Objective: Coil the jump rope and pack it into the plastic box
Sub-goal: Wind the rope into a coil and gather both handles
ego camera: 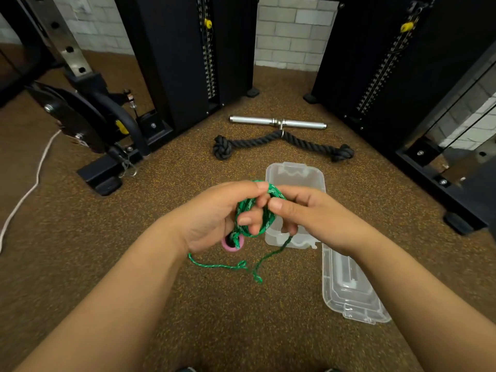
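My left hand (214, 216) holds several loops of the green jump rope (253, 210) wound around its fingers, with a pink handle end (233, 245) poking out below the palm. My right hand (308, 213) pinches the same coil from the right at its top. A loose tail of the green rope (228, 265) trails on the floor below both hands. The clear plastic box (295, 175) stands open on the floor just behind my hands, partly hidden by them. Its clear lid (349, 285) lies separately to the right, under my right forearm.
A black rope attachment (281, 143) and a chrome bar handle (277, 122) lie on the speckled brown floor beyond the box. Black weight-stack machines (182, 63) stand at the back left and right. A white cord (24, 194) runs along the left floor.
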`<state>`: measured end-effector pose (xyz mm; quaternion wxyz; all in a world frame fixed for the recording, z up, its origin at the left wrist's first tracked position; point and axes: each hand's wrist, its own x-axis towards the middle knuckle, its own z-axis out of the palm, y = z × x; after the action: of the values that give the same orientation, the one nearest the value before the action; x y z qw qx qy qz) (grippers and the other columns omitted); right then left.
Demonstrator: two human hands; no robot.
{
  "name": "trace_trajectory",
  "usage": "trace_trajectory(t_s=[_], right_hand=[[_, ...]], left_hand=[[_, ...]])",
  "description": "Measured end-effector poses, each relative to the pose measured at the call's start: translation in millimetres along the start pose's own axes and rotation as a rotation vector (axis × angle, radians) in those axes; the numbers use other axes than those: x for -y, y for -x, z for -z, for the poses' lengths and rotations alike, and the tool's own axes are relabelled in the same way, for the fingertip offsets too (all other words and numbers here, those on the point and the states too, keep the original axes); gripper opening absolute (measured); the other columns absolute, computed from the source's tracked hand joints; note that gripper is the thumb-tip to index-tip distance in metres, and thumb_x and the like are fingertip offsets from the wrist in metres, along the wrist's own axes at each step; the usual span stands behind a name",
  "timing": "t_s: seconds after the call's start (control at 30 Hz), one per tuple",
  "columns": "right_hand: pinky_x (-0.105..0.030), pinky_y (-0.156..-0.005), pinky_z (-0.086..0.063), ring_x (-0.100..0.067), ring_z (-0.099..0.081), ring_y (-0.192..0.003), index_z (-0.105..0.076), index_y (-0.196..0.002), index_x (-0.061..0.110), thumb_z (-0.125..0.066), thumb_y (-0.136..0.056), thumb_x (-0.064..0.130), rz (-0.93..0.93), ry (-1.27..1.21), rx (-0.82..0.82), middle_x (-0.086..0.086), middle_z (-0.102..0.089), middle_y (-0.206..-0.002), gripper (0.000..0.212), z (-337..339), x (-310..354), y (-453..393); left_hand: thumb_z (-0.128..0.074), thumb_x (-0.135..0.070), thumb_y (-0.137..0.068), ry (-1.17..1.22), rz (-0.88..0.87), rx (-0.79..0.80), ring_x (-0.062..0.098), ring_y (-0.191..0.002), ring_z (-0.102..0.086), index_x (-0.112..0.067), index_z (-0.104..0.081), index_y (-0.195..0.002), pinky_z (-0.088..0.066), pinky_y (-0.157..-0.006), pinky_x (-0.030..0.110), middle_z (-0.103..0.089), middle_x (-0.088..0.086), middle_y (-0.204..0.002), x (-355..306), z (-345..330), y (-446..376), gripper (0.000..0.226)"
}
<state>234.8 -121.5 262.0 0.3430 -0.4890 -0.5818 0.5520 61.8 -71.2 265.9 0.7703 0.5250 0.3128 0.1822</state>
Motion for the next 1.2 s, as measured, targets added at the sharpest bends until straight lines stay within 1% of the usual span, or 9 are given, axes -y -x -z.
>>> trace_trajectory(t_s=[0.13, 0.33, 0.43, 0.57, 0.7, 0.8, 0.97, 1.1, 1.2], right_hand=[[-0.018, -0.055, -0.040, -0.005, -0.045, -0.063, -0.070, -0.095, 0.031, -0.059, -0.084, 0.029, -0.026, -0.028, 0.093, 0.003, -0.061, -0.083, 0.016, 1, -7, -1], [-0.015, -0.052, -0.038, -0.002, -0.044, -0.059, -0.057, -0.107, -0.001, -0.061, -0.088, 0.021, -0.037, 0.013, 0.095, -0.006, -0.052, -0.079, 0.029, 5, -8, -1], [-0.020, -0.054, -0.038, -0.006, -0.044, -0.060, -0.059, -0.104, 0.007, -0.055, -0.090, 0.027, -0.028, 0.167, 0.042, -0.004, -0.052, -0.076, 0.024, 5, -8, -1], [-0.034, -0.060, -0.042, -0.005, -0.047, -0.062, -0.058, -0.097, 0.018, -0.053, -0.093, 0.031, 0.015, 0.357, -0.060, -0.002, -0.054, -0.075, 0.015, 7, -10, -1], [-0.025, -0.054, -0.040, -0.006, -0.045, -0.056, -0.056, -0.103, 0.008, -0.048, -0.095, 0.024, 0.022, 0.093, -0.039, 0.004, -0.053, -0.072, 0.019, 0, -10, -3], [-0.025, -0.055, -0.039, -0.007, -0.042, -0.054, -0.058, -0.107, 0.012, -0.044, -0.096, 0.020, 0.030, -0.036, -0.055, 0.006, -0.054, -0.075, 0.019, 0, -10, -5], [-0.021, -0.055, -0.040, -0.008, -0.042, -0.053, -0.058, -0.101, 0.012, -0.045, -0.089, 0.033, 0.021, -0.114, -0.124, 0.004, -0.051, -0.073, 0.028, 2, -15, -6], [-0.017, -0.053, -0.042, -0.007, -0.043, -0.051, -0.057, -0.088, 0.022, -0.040, -0.098, 0.022, 0.044, -0.166, -0.116, 0.009, -0.055, -0.065, 0.020, 1, -17, -6], [-0.022, -0.053, -0.040, -0.009, -0.042, -0.050, -0.058, -0.091, 0.022, -0.042, -0.098, 0.029, 0.024, -0.203, -0.117, -0.009, -0.055, -0.070, 0.019, -4, -23, -7]], left_hand=[[-0.057, -0.030, -0.084, 0.041, 0.049, 0.130, 0.020, -0.056, -0.043, -0.016, -0.054, -0.065, -0.047, -0.061, 0.025, -0.038, -0.004, -0.045, -1, 5, 4, 0.024], [-0.057, -0.024, -0.085, 0.039, 0.028, 0.130, 0.019, -0.063, -0.056, -0.013, -0.063, -0.070, -0.049, -0.070, 0.025, -0.043, -0.001, -0.049, -1, 9, 7, 0.019], [-0.062, -0.029, -0.085, -0.078, 0.013, 0.041, 0.014, -0.068, -0.059, -0.010, -0.066, -0.083, -0.047, -0.077, 0.024, -0.048, -0.003, -0.053, 2, 9, 4, 0.019], [-0.061, -0.042, -0.084, -0.210, 0.015, -0.056, 0.009, -0.055, -0.040, -0.010, -0.062, -0.084, -0.023, -0.058, 0.029, -0.047, -0.006, -0.055, 3, 7, 1, 0.032], [-0.062, -0.052, -0.075, 0.089, -0.007, -0.059, 0.023, -0.070, -0.036, -0.021, -0.059, -0.064, -0.031, -0.065, 0.034, -0.042, -0.006, -0.049, 4, 1, -2, 0.033], [-0.059, -0.043, -0.082, 0.291, -0.069, -0.056, 0.016, -0.069, -0.050, -0.016, -0.060, -0.071, -0.049, -0.073, 0.026, -0.054, -0.003, -0.054, 6, -5, -4, 0.029], [-0.054, -0.029, -0.084, 0.429, -0.161, -0.097, 0.016, -0.070, -0.060, -0.009, -0.058, -0.083, -0.053, -0.077, 0.029, -0.057, -0.001, -0.057, 8, -19, -8, 0.021], [-0.054, -0.030, -0.081, 0.409, -0.154, -0.130, 0.014, -0.055, -0.053, -0.008, -0.057, -0.083, -0.051, -0.056, 0.023, -0.041, -0.006, -0.045, 5, -22, -11, 0.022], [-0.054, -0.031, -0.082, 0.359, -0.131, -0.123, 0.011, -0.049, -0.044, -0.004, -0.065, -0.093, -0.043, -0.053, 0.019, -0.038, -0.006, -0.047, 4, -22, -12, 0.031]])
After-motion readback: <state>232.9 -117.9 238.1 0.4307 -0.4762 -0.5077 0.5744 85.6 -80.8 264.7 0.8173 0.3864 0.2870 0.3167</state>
